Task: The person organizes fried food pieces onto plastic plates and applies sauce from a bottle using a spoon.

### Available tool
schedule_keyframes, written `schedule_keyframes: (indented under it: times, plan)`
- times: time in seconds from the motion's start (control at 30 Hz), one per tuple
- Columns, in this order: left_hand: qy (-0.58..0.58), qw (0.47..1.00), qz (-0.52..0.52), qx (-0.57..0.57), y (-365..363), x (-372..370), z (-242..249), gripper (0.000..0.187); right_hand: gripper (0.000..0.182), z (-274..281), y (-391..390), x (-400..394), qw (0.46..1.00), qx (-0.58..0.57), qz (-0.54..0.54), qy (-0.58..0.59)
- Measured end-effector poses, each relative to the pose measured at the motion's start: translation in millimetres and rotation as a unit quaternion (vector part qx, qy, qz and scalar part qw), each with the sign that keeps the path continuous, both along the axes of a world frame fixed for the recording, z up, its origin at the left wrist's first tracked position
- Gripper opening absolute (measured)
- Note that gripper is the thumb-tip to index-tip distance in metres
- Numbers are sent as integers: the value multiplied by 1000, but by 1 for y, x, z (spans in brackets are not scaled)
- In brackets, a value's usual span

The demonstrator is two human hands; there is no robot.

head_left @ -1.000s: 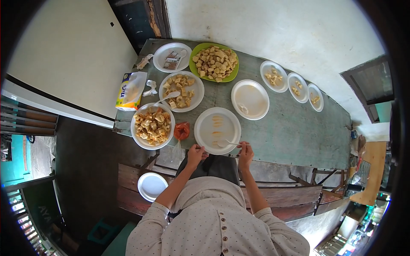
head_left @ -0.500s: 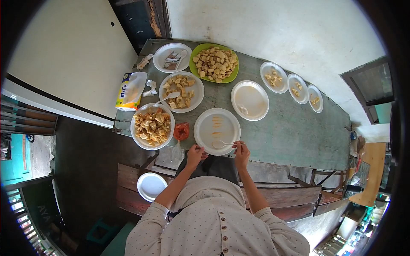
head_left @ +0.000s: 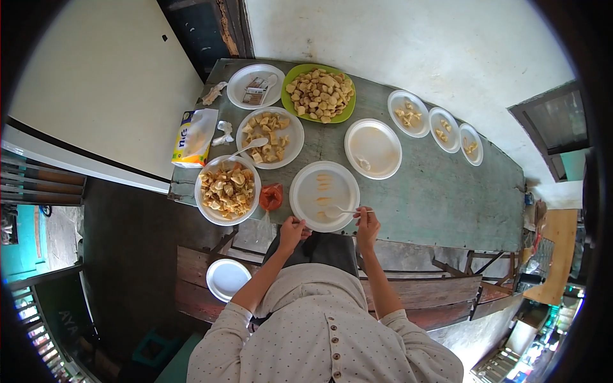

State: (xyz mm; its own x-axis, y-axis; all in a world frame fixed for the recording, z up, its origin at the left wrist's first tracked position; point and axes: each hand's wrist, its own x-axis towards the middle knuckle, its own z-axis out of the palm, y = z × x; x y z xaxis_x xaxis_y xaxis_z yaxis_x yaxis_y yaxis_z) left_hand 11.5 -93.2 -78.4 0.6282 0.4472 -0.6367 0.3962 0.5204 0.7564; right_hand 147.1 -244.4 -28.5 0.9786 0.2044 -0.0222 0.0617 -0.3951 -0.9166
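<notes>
A white plate (head_left: 306, 185) with several orange-brown smears on it lies at the table's front edge. My right hand (head_left: 366, 223) pinches the handle of a white plastic spoon (head_left: 333, 210), whose bowl is over the plate's lower part. At the plate's lower left rim is my left hand (head_left: 295, 231), fingers closed; what they hold, if anything, is too small to tell. Left of the plate sits a plastic bag of red sauce (head_left: 271, 196). Beside it stands a bowl heaped with folded fried pieces (head_left: 228, 189).
Farther back are a plate of cut pieces (head_left: 295, 137), a green dish (head_left: 350, 105) of chunks, a plate with a spoon (head_left: 377, 137), and three small plates, one (head_left: 415, 127) largest. A tissue pack (head_left: 193, 137) lies left. Another white plate (head_left: 228, 279) rests on the bench.
My right hand has moved slightly right and up with the spoon, whose bowl has shifted a little on the plate. My left hand has stayed at the rim.
</notes>
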Motion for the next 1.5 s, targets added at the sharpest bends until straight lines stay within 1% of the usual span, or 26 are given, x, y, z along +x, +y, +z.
schedule_keyframes:
  times: [0.07,0.13,0.2,0.23,0.3,0.47,0.53,0.57,0.63,0.77,0.83,0.87,0.93,1.1,1.17,1.27,1.3,1.43,1.5]
  plan:
    - [-2,1000,-1,-2,0,0,0,16,23,-3,8,-7,999,31,33,28]
    - [-6,1000,6,-11,0,0,1,16,24,-9,7,-10,998,25,39,32]
    - [1,1000,0,-6,0,1,3,16,24,-19,-1,-6,998,3,41,-43]
    - [8,1000,-5,-1,0,1,3,16,24,-17,-6,-1,998,3,41,-43]
    - [6,1000,-3,0,1,0,3,15,24,-11,-17,9,995,-58,12,-82]
    - [-1,1000,-2,-12,1,1,2,15,24,5,-22,18,996,-70,-25,-42]
    - [-4,1000,1,-11,1,1,3,16,24,6,-13,12,999,-37,-21,-4]
    - [-4,1000,0,-11,1,1,4,16,24,4,-8,7,999,-36,-22,-3]
    - [2,1000,2,-18,1,1,5,16,23,-3,1,-2,999,33,19,12]
    - [-1,1000,-2,-10,1,0,1,17,24,-15,3,-8,999,32,41,-14]
    - [0,1000,-2,-9,1,1,1,16,23,-13,-6,-1,998,-25,27,-46]
    - [-1,1000,-2,-9,1,1,1,16,23,-12,-12,4,998,-24,27,-47]
    - [-9,1000,4,-23,1,1,1,16,23,-6,-20,12,996,-44,-8,-72]
    - [-1,1000,-3,-18,1,1,-3,16,23,4,-21,16,999,-26,-19,-44]
    - [2,1000,-4,-15,1,1,-4,16,23,-1,-11,9,1000,13,-6,1]
    - [-3,1000,-4,-11,2,1,-2,16,23,0,8,-2,999,46,21,13]
    - [-3,1000,-3,-13,2,1,-1,16,23,2,14,-4,998,49,20,34]
    - [-8,1000,2,-17,1,1,-4,17,23,-4,27,-2,997,68,24,42]
    - [-8,1000,2,-18,1,1,-2,17,23,-11,26,3,998,56,25,19]
